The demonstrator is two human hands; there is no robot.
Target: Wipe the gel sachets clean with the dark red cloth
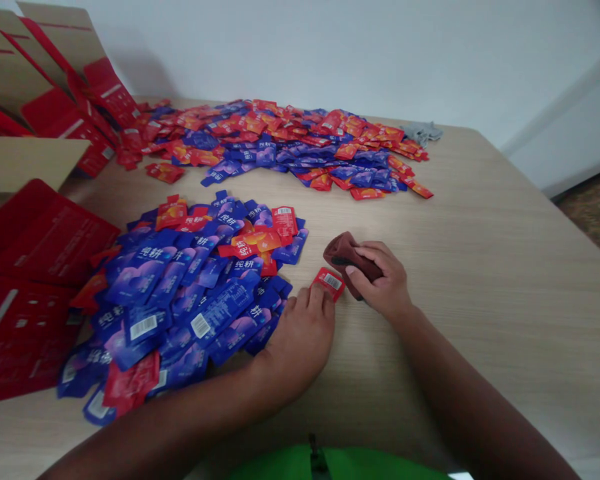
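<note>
My left hand [303,333] has its fingertips on the top of a small red sachet [331,281] that lies on the table, its printed barcode facing up. The thumb of that hand is hidden. In my right hand [387,283] is a folded brown cloth [349,252], pinched between thumb and fingers. The cloth touches or nearly touches the sachet's right edge. Just left of my left hand spreads a near pile of mostly blue-purple sachets [195,267], with some red and orange ones among them.
A long heap of red, orange and blue sachets [275,143] lies along the table's back by the wall. Red cardboard boxes [35,247] with raised flaps stand at the left. A grey cloth [423,133] rests at the back right of the wooden table [505,287].
</note>
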